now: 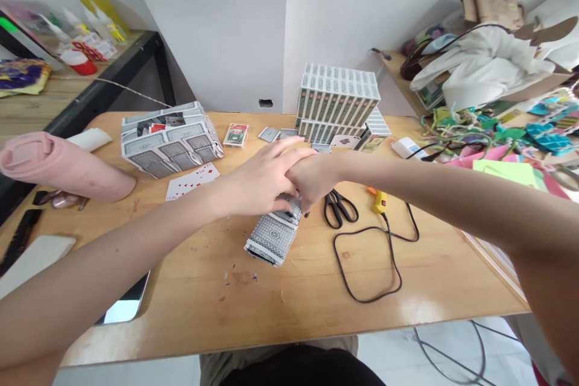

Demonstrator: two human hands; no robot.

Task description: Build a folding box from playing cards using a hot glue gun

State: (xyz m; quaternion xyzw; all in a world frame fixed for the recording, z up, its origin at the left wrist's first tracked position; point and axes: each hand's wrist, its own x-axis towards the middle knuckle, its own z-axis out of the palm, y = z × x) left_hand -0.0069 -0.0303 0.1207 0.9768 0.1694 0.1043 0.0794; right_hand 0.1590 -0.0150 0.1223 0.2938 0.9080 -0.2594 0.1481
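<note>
A small folded block of grey-backed playing cards [272, 236] lies at an angle on the table before me. My left hand [266, 176] is closed on its far end, thumb on top, with some fingers reaching over my other hand. Bent at the wrist, my right hand [312, 180] grips the same far end from the right, its fingertips partly hidden. Black-handled scissors [340, 208] lie just right of the block. Behind my left wrist are loose playing cards [192, 181], face up. A larger box covered in playing cards [169, 140] stands at the back left.
Stacked card packs [337, 99] stand against the wall, and a red-edged card pack [236, 135] lies left of them. A yellow glue gun [380, 201] trails a black cable [346, 277]. A pink roll [67, 166] and a tablet [124, 304] are at left; colourful scraps [502, 129] crowd the right.
</note>
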